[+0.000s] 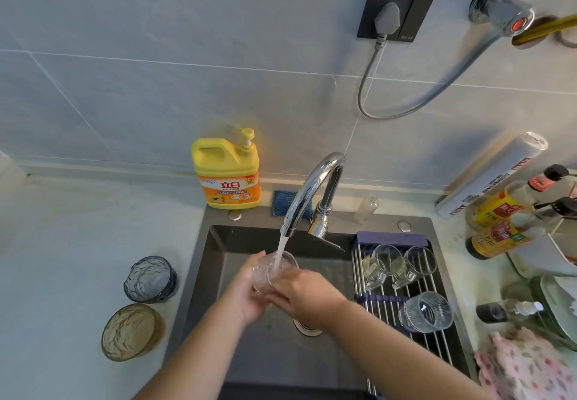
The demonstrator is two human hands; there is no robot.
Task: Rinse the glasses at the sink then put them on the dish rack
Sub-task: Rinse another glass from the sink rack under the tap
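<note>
Over the dark sink [203, 274] I hold a clear textured glass [270, 271] under the running stream from the chrome faucet [312, 193]. My left hand [249, 293] grips the glass from the left and below. My right hand [304, 293] wraps its right side. A blue textured glass [151, 279] and an amber textured glass [132, 332] stand on the counter to the left of the sink. The roll-up dish rack [384, 302] spans the sink's right part. It holds several small clear cups [396, 265] and a ribbed clear glass [427, 312].
A yellow dish-soap jug [226, 171] and a blue sponge [284, 202] stand behind the sink. Sauce bottles [496, 221], a foil roll [493, 174], plates [559, 306] and a pink floral cloth [527, 368] crowd the right counter. A cable [406, 112] hangs from the wall socket [402, 2].
</note>
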